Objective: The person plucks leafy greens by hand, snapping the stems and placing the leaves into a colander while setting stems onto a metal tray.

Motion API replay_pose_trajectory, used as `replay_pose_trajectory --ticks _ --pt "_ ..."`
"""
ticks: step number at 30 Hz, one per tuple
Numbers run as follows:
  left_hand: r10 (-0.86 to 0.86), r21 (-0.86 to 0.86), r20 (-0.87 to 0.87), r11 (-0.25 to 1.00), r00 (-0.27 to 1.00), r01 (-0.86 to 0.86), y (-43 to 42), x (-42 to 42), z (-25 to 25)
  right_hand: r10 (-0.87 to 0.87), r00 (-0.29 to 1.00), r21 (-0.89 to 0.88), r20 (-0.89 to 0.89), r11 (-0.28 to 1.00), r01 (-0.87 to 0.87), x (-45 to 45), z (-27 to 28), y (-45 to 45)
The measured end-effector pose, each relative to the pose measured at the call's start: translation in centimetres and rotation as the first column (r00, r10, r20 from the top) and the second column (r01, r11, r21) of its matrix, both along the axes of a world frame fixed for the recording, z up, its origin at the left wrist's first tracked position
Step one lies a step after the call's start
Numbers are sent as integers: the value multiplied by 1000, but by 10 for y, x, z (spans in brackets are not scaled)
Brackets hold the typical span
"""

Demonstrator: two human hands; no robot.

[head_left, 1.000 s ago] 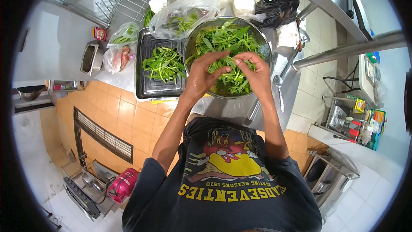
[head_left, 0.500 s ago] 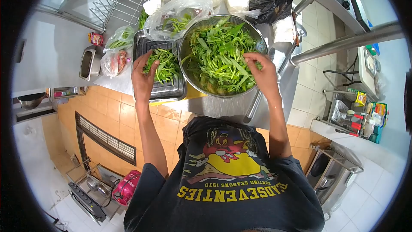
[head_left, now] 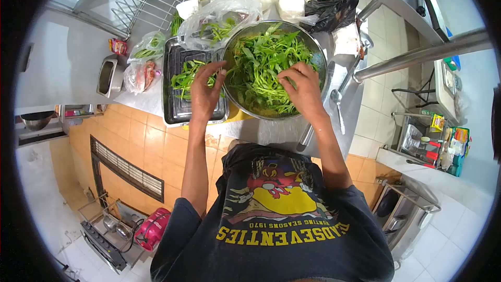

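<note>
A round metal mesh colander (head_left: 227, 86) on the steel table holds a heap of water spinach (head_left: 269, 55) with long narrow leaves and stems. My right hand (head_left: 305, 94) is over the heap, its thumb and fingers pinched together on some stems. To the left of the colander lies a dark rectangular tray (head_left: 171, 55) with a smaller pile of cut greens (head_left: 183, 81). My left hand (head_left: 206, 94) hovers above the tray's right side, close to the colander's rim. Its thumb and fingers are apart, and I see nothing gripped between them.
Behind the colander lie clear plastic bags (head_left: 229, 8), a white block (head_left: 291, 6) and a black plastic bag (head_left: 331, 8). A spoon (head_left: 339, 109) rests at the right, near a metal shelf post (head_left: 412, 55). Bagged food (head_left: 141, 75) and a steel container (head_left: 108, 75) stand left.
My left hand has moved right from the tray's pile toward the colander. My right hand has moved left, from the colander's right edge to over the middle of the greens. The tray's pile looks smaller.
</note>
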State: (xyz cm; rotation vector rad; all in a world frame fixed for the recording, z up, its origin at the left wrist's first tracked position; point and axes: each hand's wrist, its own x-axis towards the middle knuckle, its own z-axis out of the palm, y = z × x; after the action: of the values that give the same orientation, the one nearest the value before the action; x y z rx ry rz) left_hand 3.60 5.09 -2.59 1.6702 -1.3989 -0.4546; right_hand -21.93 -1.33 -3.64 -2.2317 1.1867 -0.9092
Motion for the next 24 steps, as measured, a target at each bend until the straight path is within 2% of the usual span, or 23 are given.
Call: replay_pose_trajectory --ticks 1,4,5,7,10,13,16,18,21,24 --pt "-24 -2 -76 1000 997 24 -1 -7 -4 1 997 17 73 1000 -3 -2 5 -1" --pt "-90 29 -280 994 956 102 -6 -37 9 -10 953 242 304 968 -67 -6 24 -6" --pt "-106 46 -343 991 933 129 -8 -47 16 -40 944 242 326 969 -43 -7 26 -6" --pt "-158 38 -259 984 953 173 -12 -56 17 -94 923 244 373 970 0 -5 29 -8" --pt "-196 54 -147 977 970 205 -18 -61 11 -93 960 243 266 970 26 -11 16 -12" --pt "-255 82 42 964 966 251 -19 -63 3 -11 997 203 -78 979 27 -17 6 -3" --pt "-267 98 239 963 933 251 -14 -67 -14 -54 985 123 -163 990 75 -15 -9 6" --pt "-240 128 351 970 905 208 -13 -73 -18 -70 985 138 -157 986 92 -15 -13 7" --pt "-212 85 382 977 899 195 -15 -73 -21 -87 995 216 -56 972 97 -17 -9 5" --pt "-196 67 284 981 939 184 -17 -72 -13 -42 999 319 3 947 39 -20 4 3"
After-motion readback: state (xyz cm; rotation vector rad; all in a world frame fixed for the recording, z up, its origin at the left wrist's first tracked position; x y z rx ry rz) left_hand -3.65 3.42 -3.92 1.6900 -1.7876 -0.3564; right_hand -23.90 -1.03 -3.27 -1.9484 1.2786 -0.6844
